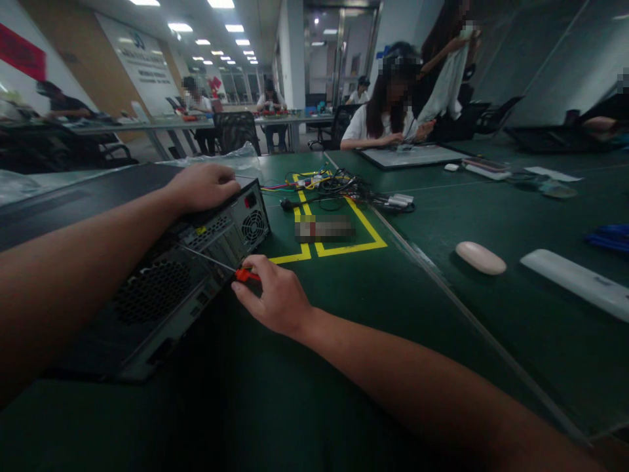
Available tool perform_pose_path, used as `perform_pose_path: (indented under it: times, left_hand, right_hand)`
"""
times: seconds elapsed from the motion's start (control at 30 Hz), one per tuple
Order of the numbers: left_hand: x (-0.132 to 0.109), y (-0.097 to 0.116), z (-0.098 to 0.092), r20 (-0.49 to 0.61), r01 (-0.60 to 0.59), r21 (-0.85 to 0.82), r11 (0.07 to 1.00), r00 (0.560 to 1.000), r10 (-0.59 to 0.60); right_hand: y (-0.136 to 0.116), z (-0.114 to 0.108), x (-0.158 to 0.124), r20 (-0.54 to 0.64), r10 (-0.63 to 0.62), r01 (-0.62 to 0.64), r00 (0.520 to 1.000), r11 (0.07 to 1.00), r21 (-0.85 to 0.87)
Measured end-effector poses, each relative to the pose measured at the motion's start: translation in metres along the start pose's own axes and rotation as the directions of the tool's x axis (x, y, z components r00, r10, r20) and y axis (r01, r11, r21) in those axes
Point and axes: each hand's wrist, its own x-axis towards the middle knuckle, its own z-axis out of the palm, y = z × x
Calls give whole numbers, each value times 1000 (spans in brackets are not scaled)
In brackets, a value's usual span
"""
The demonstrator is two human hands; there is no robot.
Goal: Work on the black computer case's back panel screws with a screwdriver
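Note:
A black computer tower case (228,239) lies at the left, its grey rear panel with fan grilles and slots facing me. My left hand (209,187) lies on the upper surface near the rear edge, fingers resting on it rather than wrapped round anything. In my right hand (275,292), closed fingers pinch the orange-red handle of a screwdriver (209,257). Its long thin shaft points left across the rear panel, with the tip by the expansion-slot area; whether it touches a screw I cannot tell.
Behind the case, a tangle of cables (344,187) lies by yellow tape (351,249) on the green table (393,328). A pale oval object (480,257) and a long white object (574,278) lie right. Across the table a person (388,105) works over a tray (417,156).

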Motion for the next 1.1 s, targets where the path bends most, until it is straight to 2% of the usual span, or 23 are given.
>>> perform_pose_path:
  times: [0.2, 1.1]
  left_hand:
    - [0, 1, 0, 7, 1, -11, 1000, 1000, -1]
    - [-1, 0, -2, 21, -4, -1, 1000, 1000, 4]
  right_hand:
    - [2, 1, 1, -3, -28, 28, 1000, 1000, -12]
    - [0, -1, 1, 9, -1, 1, 1000, 1000, -12]
